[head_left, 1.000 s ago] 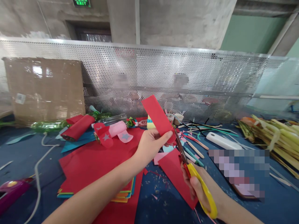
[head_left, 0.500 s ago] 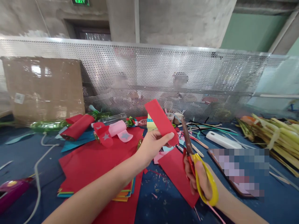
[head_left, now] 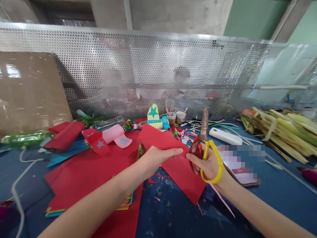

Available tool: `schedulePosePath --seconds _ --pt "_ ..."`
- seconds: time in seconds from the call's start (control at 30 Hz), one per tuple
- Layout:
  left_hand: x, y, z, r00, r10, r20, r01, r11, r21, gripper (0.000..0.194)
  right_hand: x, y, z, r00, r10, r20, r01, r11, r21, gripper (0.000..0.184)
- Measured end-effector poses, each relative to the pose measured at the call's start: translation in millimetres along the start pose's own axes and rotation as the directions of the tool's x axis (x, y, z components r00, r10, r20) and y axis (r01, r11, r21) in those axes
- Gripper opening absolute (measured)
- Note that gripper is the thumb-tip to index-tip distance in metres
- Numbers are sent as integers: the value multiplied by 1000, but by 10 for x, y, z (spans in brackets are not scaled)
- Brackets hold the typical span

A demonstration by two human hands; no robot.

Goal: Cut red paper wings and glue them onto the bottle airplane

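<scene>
A red paper strip (head_left: 158, 138) is pinched in my left hand (head_left: 157, 160), between the thumb on top and the fingers beneath. My right hand (head_left: 206, 164) holds scissors (head_left: 204, 127) by their yellow and red handles, blades upright and looking closed. The right thumb and a fingertip reach the strip's right end; whether they grip it, I cannot tell. Under my hands lies a red paper piece (head_left: 184, 178). Left of them, a large red sheet (head_left: 86, 178) rests over several coloured sheets. A thin pink strip (head_left: 223, 200) hangs below the yellow handle.
At the back left are a red paper-wrapped roll (head_left: 65, 137), a pink roll (head_left: 114, 134) and a green bottle (head_left: 27, 137). A yellow star-decorated piece (head_left: 154, 117) stands behind my hands. To the right lie a white bar-shaped object (head_left: 226, 136), a phone (head_left: 237, 165) and dried husks (head_left: 279, 129).
The red strip has tipped from upright to lying flatter. My right hand has come in to the strip's right end, with the scissors turned upright. The view has shifted right and down.
</scene>
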State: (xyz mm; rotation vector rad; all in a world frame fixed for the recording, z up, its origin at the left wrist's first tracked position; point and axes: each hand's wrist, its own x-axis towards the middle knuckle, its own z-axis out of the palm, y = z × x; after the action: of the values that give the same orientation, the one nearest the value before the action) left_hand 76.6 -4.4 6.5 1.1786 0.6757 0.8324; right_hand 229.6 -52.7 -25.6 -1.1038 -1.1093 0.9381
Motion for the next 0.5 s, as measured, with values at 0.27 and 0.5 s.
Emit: schedulePosePath --seconds 0.27,0.5 --pt "58 247 -165 994 108 11 -107 993 -49 15 142 -124 -92 991 42 -129 -33 997 71 34" --pt "83 243 -197 999 51 16 -51 998 24 14 178 -128 -139 993 16 -120 -7 997 71 37"
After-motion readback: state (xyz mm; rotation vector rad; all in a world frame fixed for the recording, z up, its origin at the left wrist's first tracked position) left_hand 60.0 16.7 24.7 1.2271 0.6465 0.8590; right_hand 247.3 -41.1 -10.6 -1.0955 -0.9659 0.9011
